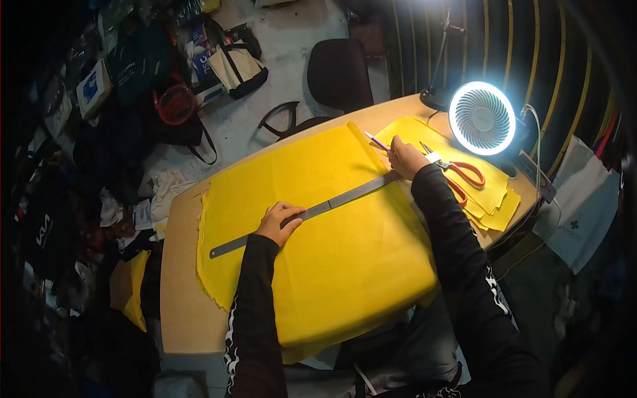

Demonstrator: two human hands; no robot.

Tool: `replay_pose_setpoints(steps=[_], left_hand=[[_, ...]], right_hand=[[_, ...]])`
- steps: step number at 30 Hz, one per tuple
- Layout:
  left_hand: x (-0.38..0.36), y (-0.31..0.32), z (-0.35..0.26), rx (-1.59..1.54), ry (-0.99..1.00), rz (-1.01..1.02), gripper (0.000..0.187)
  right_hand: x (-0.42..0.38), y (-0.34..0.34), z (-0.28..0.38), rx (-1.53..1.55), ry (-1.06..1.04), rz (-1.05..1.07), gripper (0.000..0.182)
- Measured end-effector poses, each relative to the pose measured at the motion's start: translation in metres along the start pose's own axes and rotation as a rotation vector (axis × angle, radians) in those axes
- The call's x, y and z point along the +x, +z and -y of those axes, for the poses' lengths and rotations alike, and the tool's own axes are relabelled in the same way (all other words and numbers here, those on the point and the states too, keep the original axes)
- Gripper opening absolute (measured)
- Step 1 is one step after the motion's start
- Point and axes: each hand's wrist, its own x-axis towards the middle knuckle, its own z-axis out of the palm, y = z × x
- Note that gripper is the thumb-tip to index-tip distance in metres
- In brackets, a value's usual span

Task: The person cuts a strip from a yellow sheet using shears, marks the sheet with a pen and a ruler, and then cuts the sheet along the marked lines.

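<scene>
A long metal ruler (358,192) lies slantwise across a wide sheet of yellow fabric (345,265). My left hand (277,223) holds the ruler down near its middle, thumb and fingers pressed on it. At the ruler's far right end, my right hand (407,159) is closed around a slim white and purple pen (378,142), its white end pointing up and left. The pen's other end is hidden by my fingers. Just right of that hand lie scissors with red-orange handles (468,174), on a pile of yellow cut pieces (499,211).
The wooden table (189,318) carries the fabric, which hangs over the near edge. A lit round fan lamp (482,118) stands at the back right. Beyond the table is a dark chair (340,74). Bags and clutter, including a red basket (176,105), fill the floor at left.
</scene>
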Motion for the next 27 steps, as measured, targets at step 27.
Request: replay_pose_setpoints(steps=[27], left_hand=[[-0.002, 0.007, 0.001, 0.067, 0.021, -0.037, 0.026]], right_hand=[[-0.002, -0.013, -0.005, 0.606, 0.315, 0.383, 0.024]])
